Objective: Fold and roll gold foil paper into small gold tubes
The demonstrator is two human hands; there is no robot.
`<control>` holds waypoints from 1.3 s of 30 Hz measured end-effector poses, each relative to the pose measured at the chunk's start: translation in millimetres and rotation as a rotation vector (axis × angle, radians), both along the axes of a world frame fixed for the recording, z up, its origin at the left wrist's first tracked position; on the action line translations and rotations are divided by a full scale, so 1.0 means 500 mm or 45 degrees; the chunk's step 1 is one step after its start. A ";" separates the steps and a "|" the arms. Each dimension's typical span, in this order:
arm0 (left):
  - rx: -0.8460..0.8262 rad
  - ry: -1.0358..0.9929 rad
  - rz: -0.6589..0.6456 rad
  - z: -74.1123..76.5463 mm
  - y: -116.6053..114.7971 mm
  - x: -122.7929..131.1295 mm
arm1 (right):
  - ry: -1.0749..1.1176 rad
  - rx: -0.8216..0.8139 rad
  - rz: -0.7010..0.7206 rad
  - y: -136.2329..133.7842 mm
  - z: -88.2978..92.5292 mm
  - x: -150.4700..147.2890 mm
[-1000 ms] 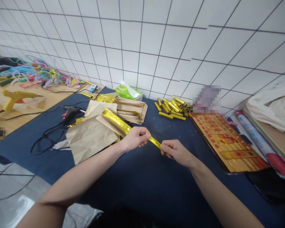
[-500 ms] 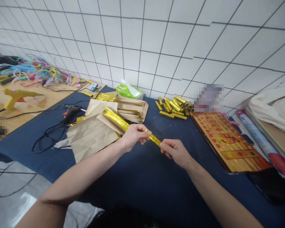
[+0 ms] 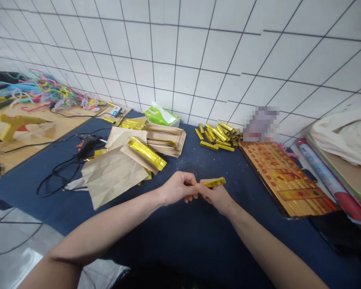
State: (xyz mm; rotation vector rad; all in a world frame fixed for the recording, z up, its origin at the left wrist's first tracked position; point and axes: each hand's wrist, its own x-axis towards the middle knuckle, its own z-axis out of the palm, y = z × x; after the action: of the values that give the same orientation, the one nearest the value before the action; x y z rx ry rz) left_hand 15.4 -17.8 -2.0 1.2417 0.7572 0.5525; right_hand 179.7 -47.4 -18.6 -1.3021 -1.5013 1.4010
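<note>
Over the middle of the dark blue cloth, my two hands meet at the fingertips. My right hand [image 3: 215,196] is closed round a thin gold paper roll [image 3: 215,182], which sticks out past its thumb side to the right. My left hand [image 3: 180,188] has its fingers pinched against the right fingertips; what lies between them, if anything, is hidden. Behind my hands lies a heap of similar gold rolls [image 3: 219,136]. Left of them, a gold foil sheet [image 3: 147,153] rests on crumpled brown paper [image 3: 114,170], beside a stack of brown paper sheets [image 3: 168,140].
On the left are a black glue gun [image 3: 88,144] with a looped cable and a yellow glue gun [image 3: 13,125]. A green tissue pack [image 3: 162,116] stands by the tiled wall. A printed gold-and-red pack [image 3: 289,176] lies right, near a white bag [image 3: 345,136].
Previously held between both hands, the gold roll now points right from my right hand. My left hand has moved right and down, off the gold foil sheet, up to the right fingertips.
</note>
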 end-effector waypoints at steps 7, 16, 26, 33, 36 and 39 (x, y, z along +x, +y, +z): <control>-0.038 -0.008 -0.021 0.009 0.013 -0.015 | 0.139 0.151 -0.300 0.000 0.016 0.010; 0.051 0.112 -0.159 0.009 0.048 -0.039 | -0.001 0.124 -0.203 0.005 0.023 0.029; 0.455 0.308 -0.546 0.026 0.002 -0.019 | -0.231 0.119 0.166 -0.014 0.024 -0.003; 0.606 0.392 -0.386 0.027 0.006 -0.023 | -0.269 0.291 -0.134 -0.013 0.019 0.003; 0.609 0.400 -0.313 0.029 0.018 -0.031 | -0.199 0.345 -0.279 -0.009 0.019 0.009; 0.651 0.411 -0.213 0.028 0.024 -0.035 | -0.144 0.353 -0.342 -0.009 0.020 0.008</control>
State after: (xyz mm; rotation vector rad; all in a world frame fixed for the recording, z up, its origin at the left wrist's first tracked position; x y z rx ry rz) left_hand -2.0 -5.5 11.8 1.8830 0.7946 0.4237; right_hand 183.7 -52.1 -8.7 -1.3644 -1.4699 0.9277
